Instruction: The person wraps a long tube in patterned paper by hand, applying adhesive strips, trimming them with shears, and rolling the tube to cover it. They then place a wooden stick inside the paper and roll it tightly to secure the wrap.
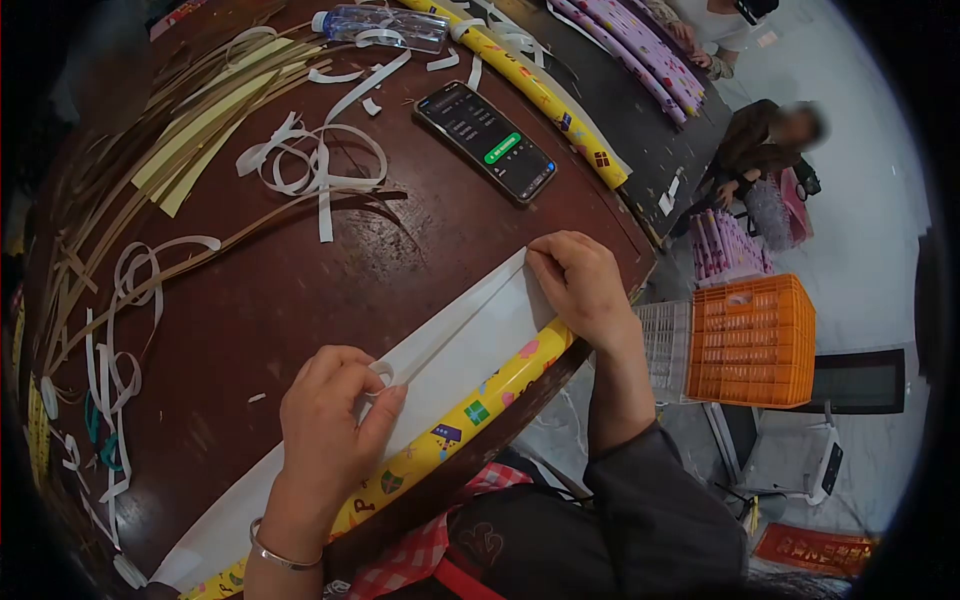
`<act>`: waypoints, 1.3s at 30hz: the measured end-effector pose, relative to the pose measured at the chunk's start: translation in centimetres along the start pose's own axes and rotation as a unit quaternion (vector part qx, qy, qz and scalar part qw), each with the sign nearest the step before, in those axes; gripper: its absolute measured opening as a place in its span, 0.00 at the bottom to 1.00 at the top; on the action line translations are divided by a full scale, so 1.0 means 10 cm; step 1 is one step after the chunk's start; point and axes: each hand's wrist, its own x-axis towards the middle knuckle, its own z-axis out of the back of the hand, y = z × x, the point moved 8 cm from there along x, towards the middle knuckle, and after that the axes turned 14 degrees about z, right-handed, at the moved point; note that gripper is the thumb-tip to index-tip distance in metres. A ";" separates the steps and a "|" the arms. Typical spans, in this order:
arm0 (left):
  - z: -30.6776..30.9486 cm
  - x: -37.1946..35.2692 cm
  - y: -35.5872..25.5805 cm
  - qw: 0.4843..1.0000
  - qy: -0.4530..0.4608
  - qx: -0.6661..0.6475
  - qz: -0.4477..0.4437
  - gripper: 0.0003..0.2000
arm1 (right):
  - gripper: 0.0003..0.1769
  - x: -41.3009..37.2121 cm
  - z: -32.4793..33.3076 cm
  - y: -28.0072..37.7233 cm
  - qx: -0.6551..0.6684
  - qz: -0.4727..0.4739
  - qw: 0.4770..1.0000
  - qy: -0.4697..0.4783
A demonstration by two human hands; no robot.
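Note:
A roll of yellow printed wrapping paper (475, 412) lies along the table's near edge, its white underside (470, 365) partly unrolled. A narrow white tape strip (455, 335) runs along the sheet's far edge between my two hands. My left hand (335, 410) is closed, with a curled piece of the strip between thumb and forefinger. At the sheet's right end, my right hand (585, 285) pinches the far corner of the paper, where the strip meets it. Its fingertips partly hide whether it also grips the strip. A bracelet (275, 550) circles my left wrist.
Beyond the sheet lie a phone (485, 142), loose white strips (325, 165) and brown strips (220, 240). A bottle (385, 27) and another yellow roll (540, 92) are farther back. Orange crates (752, 340) stand on the floor at right; other people are near purple rolls (640, 50).

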 end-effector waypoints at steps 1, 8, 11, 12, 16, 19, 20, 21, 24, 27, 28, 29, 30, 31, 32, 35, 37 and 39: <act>0.00 0.00 0.00 1.000 0.000 0.003 0.000 0.09 | 0.07 0.00 0.00 0.00 0.000 0.000 1.000 0.002; 0.00 0.00 0.00 1.000 0.000 0.012 0.009 0.10 | 0.06 0.03 -0.01 0.01 0.003 -0.002 1.000 0.008; 0.00 0.01 0.00 1.000 -0.003 0.000 0.013 0.10 | 0.06 0.04 -0.01 0.04 -0.010 0.004 1.000 0.014; 0.00 0.01 0.00 1.000 0.000 -0.001 0.014 0.10 | 0.06 0.04 0.00 0.05 -0.013 0.001 1.000 0.018; 0.00 0.01 0.00 1.000 -0.005 0.004 0.003 0.10 | 0.06 0.06 -0.02 0.05 -0.027 0.015 0.999 0.021; 0.01 0.01 0.01 1.000 -0.005 -0.001 0.003 0.10 | 0.05 0.07 -0.02 0.06 -0.036 0.017 0.999 0.024; 0.01 0.02 0.01 1.000 -0.006 -0.002 0.003 0.10 | 0.05 0.08 -0.03 0.06 -0.038 0.015 0.999 0.028; 0.01 0.02 0.02 1.000 -0.007 -0.002 0.005 0.10 | 0.05 0.08 -0.03 0.05 -0.041 0.013 0.999 0.033; 0.02 0.02 0.02 1.000 -0.009 -0.004 0.007 0.09 | 0.05 0.09 -0.02 0.06 -0.037 0.025 0.999 0.021; 0.02 0.02 0.02 1.000 -0.011 -0.005 0.005 0.09 | 0.05 0.09 -0.03 0.05 -0.031 0.013 0.999 0.028; 0.02 0.02 0.02 1.000 -0.013 -0.004 0.003 0.09 | 0.05 0.09 -0.03 0.04 -0.031 0.013 0.999 0.028; 0.01 0.02 0.02 1.000 -0.013 -0.004 0.003 0.09 | 0.05 0.09 -0.03 0.04 -0.030 0.013 0.999 0.026; 0.01 0.03 0.02 1.000 -0.014 -0.006 0.005 0.09 | 0.04 0.09 -0.04 0.04 -0.028 0.014 0.999 0.025; 0.01 0.03 0.03 1.000 -0.016 -0.008 0.007 0.09 | 0.04 0.08 -0.04 0.04 -0.028 0.013 0.999 0.026; 0.01 0.03 0.03 1.000 -0.016 -0.008 0.008 0.09 | 0.04 0.09 -0.04 0.04 -0.029 0.017 0.999 0.023; 0.02 0.03 0.02 1.000 -0.017 -0.009 0.015 0.09 | 0.04 0.09 -0.04 0.04 -0.028 0.020 0.999 0.022; 0.02 0.03 0.03 1.000 -0.015 -0.012 0.015 0.09 | 0.04 0.09 -0.04 0.04 -0.027 0.018 0.999 0.023; 0.02 0.04 0.04 1.000 -0.019 -0.015 0.018 0.09 | 0.04 0.10 -0.04 0.05 -0.028 0.022 0.999 0.018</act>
